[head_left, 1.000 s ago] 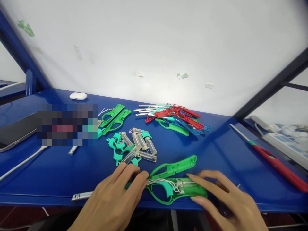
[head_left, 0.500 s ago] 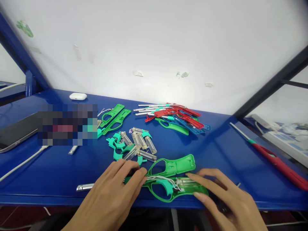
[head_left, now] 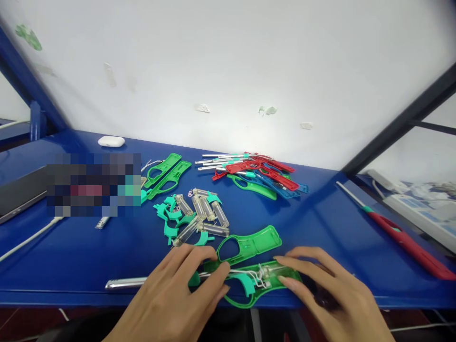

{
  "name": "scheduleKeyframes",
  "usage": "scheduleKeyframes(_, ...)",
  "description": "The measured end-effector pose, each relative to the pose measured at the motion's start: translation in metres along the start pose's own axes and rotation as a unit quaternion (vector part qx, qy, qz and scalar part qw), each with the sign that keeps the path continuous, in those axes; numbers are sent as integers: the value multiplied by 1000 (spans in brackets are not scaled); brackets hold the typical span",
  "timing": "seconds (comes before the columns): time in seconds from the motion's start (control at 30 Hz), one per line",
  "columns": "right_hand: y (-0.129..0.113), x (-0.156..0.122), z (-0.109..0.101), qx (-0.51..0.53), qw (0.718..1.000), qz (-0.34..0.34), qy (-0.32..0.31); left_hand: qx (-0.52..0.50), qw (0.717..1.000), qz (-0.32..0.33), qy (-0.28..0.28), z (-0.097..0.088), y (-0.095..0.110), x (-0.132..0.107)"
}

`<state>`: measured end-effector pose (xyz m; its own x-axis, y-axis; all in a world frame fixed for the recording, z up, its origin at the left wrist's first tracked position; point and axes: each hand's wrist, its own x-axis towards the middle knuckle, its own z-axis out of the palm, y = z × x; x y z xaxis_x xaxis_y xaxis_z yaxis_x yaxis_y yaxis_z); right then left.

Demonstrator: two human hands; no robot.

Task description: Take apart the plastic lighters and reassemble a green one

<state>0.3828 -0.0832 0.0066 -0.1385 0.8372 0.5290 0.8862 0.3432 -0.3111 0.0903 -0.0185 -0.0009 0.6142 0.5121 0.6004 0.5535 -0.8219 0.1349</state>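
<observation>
A green stick lighter casing half (head_left: 261, 289) lies at the table's front edge. In it are a turquoise trigger (head_left: 245, 283), white wires (head_left: 245, 271) and a clear fuel tank (head_left: 272, 270). My left hand (head_left: 174, 294) is closed on its front part, fingers bent over the casing, and a metal tube (head_left: 124, 283) sticks out to the left. My right hand (head_left: 335, 294) pinches the rear end around the tank, thumb on the near side. Just behind, touching or almost touching it, lies the other green half (head_left: 261, 241), inner face up.
Behind my left hand are loose clear tanks (head_left: 213, 230) and turquoise triggers (head_left: 171, 232). Two green halves (head_left: 171, 178) lie farther back. Red and blue casings (head_left: 281, 178) with metal tubes form a pile. A red lighter (head_left: 406, 242) lies right, a phone (head_left: 23, 192) left.
The near casing half has tilted slightly, its rear end now higher than before. My left thumb and fingers have slid right, toward the trigger. The whole view has shifted a little.
</observation>
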Motion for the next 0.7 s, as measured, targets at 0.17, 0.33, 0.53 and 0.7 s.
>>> scheduleKeyframes(0.17,2,4,-2,37,999,35,-11,-38,999,-13,-3,7,0,-4)
scheduleKeyframes(0.33,11,3,-1,63,994,73,-43,-84,996,-14,32,12,1,-3)
scheduleKeyframes(0.53,13,2,8,63,997,32,-19,-121,991,-33,43,13,0,0)
scheduleKeyframes(0.7,12,-1,14,13,1000,-14,13,-114,992,-31,50,15,-1,-2)
